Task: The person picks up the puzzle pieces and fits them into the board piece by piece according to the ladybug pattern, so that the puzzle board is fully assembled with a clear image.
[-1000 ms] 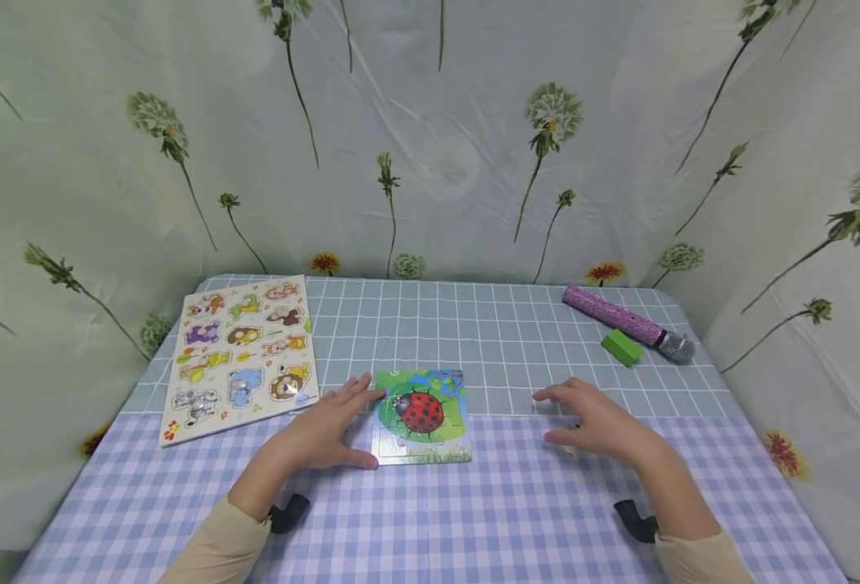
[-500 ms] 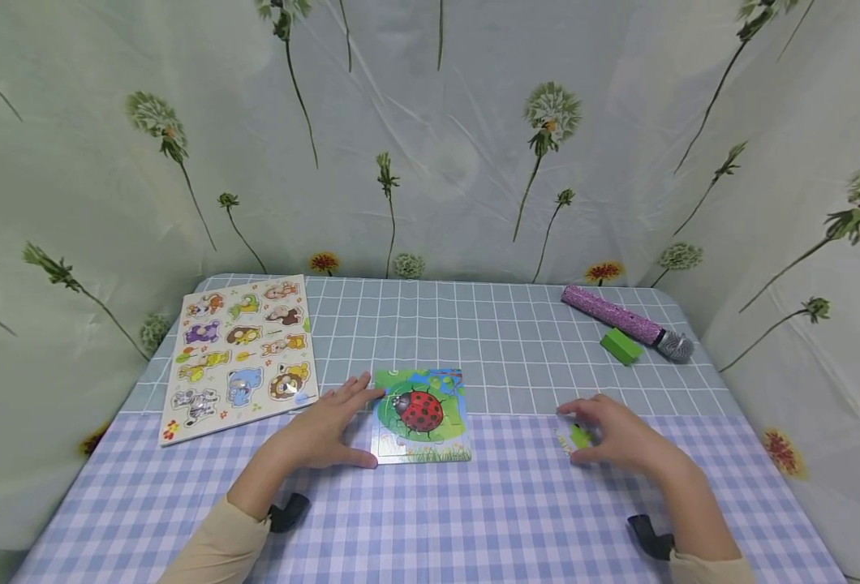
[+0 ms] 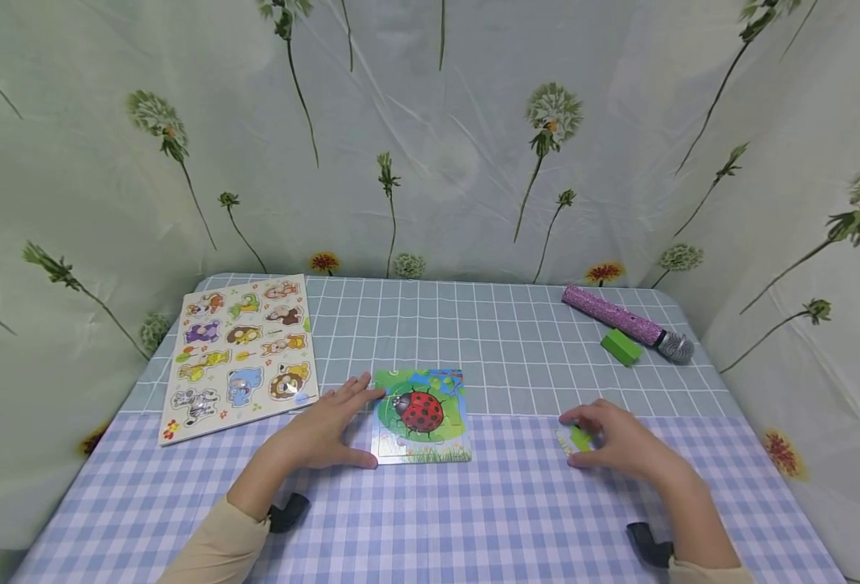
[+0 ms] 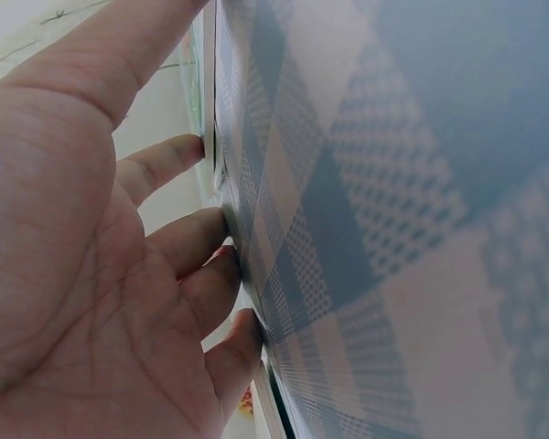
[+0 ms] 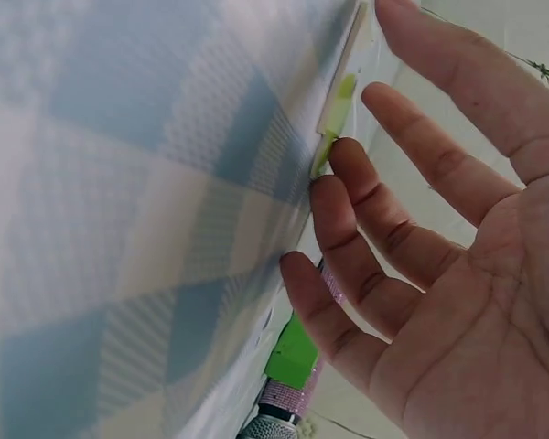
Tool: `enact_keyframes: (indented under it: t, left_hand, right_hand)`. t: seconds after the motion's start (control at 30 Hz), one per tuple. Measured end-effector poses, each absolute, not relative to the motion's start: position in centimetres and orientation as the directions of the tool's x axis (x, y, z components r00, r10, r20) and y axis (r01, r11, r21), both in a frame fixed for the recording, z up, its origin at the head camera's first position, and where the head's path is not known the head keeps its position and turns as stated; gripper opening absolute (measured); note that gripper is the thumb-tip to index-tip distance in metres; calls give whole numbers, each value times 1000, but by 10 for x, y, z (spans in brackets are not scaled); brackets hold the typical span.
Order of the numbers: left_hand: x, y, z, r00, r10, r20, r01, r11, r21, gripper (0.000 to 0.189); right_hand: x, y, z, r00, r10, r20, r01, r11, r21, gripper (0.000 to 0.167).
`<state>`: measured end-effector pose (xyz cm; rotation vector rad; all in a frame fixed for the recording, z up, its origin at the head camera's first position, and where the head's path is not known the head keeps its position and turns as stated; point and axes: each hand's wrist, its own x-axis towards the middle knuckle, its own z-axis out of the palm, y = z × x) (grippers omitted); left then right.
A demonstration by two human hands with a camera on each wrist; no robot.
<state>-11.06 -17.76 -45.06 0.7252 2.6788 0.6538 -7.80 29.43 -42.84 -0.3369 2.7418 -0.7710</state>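
A square ladybug jigsaw puzzle (image 3: 421, 412) lies flat on the table, with a pale gap at its lower left corner. My left hand (image 3: 325, 427) rests at its left side, fingers spread, forefinger and thumb at that edge. In the left wrist view the fingertips touch the table. To the right, a green and white puzzle piece (image 3: 574, 439) lies on the cloth. Around it my right hand (image 3: 620, 440) has its thumb and forefinger at either side. The right wrist view shows bent fingers beside the piece (image 5: 335, 119), the forefinger slightly apart from it.
A board of animal pieces (image 3: 243, 357) lies at the left. At the back right are a pink glittery microphone (image 3: 616, 316) and a green block (image 3: 621, 347). A floral curtain (image 3: 430, 138) hangs behind the table.
My right hand has shifted right and slightly toward me, bringing thumb and forefinger to the sides of the piece, which now shows more. The left hand and ladybug puzzle have stayed put.
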Motion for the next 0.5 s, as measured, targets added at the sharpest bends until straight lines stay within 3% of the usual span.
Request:
enact_keyframes:
  t: [0.5]
  left_hand:
    - [-110,-178,-449,-830,535,-160,402,771,494,106]
  right_hand:
    - [-81,288,-432,-924,-347,-161,-218,824,-523,48]
